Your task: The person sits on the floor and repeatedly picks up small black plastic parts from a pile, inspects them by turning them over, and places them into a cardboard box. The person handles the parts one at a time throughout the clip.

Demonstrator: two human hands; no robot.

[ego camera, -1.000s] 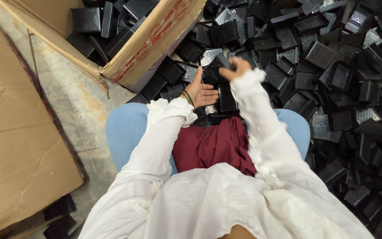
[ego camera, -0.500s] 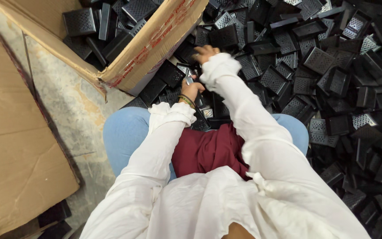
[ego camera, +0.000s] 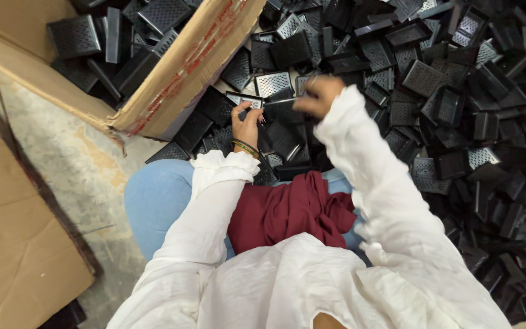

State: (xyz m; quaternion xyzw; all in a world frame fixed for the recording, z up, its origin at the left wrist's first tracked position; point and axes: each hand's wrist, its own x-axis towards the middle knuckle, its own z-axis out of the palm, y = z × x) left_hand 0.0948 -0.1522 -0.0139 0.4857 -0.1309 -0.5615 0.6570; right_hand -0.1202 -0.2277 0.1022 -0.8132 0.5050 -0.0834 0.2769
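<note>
Two bare hands meet over a floor strewn with black perforated plastic parts, seen from above by a seated person in white sleeves, a maroon cloth (ego camera: 290,210) bunched in the lap. Left hand (ego camera: 248,122), ringed at the wrist by thin bangles (ego camera: 246,146), has its fingers curled closed around one edge of a flat black perforated piece (ego camera: 281,108), holding it just above the heap. That piece lies with its long axis running roughly left to right across the view, stretching from the left hand toward the right. Right hand (ego camera: 319,95), smeared by motion, sits at the far end of the same piece; its fingers appear bunched and partly closed, though the blur makes it impossible to say whether they grip the piece or only brush it. Both hands are about equally close, one at each end, with the left holding the surer grip. Beyond them the loose pile of black parts (ego camera: 458,109) spreads to the right and ahead, some showing pale grid faces. An open cardboard box (ego camera: 184,79), already holding similar parts, stands just left of the hands, nearer the left one. A flattened sheet of cardboard (ego camera: 19,231) lies on the concrete floor, well apart at far left.
</note>
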